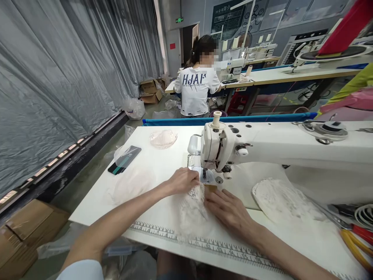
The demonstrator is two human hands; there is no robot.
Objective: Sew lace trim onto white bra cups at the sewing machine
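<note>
White lace fabric [192, 216] lies on the sewing table in front of the white sewing machine [218, 146], its upper end close to the needle area. My left hand [184, 180] is closed on the lace's upper left edge, just beside the presser foot. Lying low on the table, my right hand [227, 208] has its fingers stretched out, fingertips touching the lace's right edge. A small brown piece [211, 188] shows above those fingertips. The lower part of the lace is blurred.
Pale fabric pieces [163, 139] and a phone [124, 160] lie at the left. Another lace piece [287, 198] rests under the machine arm, near yellow-handled scissors [354, 247]. A printed ruler [215, 245] runs along the front edge. A co-worker [196, 83] sits ahead.
</note>
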